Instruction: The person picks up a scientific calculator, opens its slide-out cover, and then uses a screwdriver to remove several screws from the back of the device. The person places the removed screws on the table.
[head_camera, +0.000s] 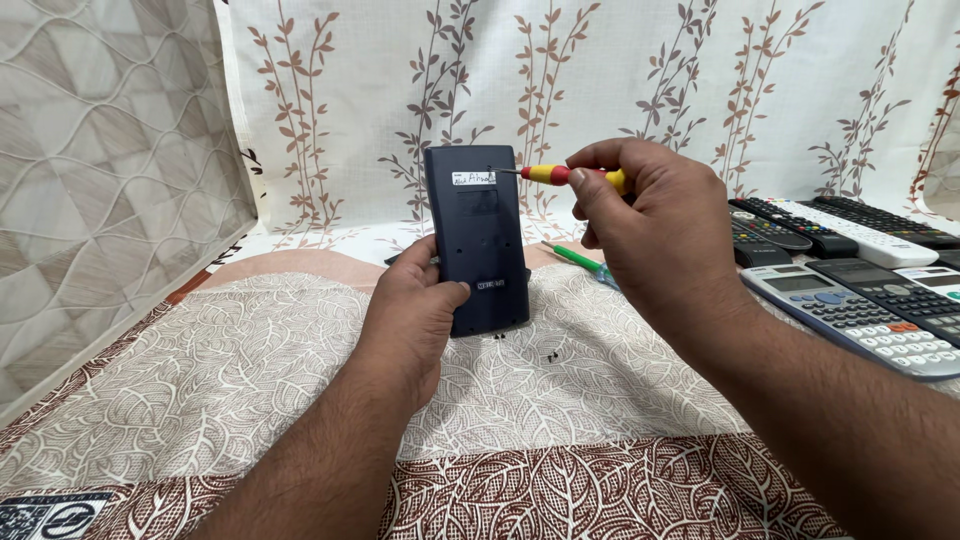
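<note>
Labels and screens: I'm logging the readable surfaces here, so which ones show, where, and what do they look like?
White sticker: top of the dark calculator back held upright by the left hand; small rectangle with handwriting.
Silver plate: low on that back; small strip.
Grey screen: on the calculator lying at right; rectangular.
Logo patch: cloth's bottom-left corner; dark and white.

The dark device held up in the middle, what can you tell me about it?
The device is a dark blue-grey slab, plastic by its look, shown back side out. A white label sits near its top, a recessed panel below that, a small plate near the bottom. It stands upright, lower edge by the patterned cloth. The left hand grips its lower part; the right hand puts a red-and-yellow screwdriver tip to its upper right corner. Tiny screws lie nearby.
</note>
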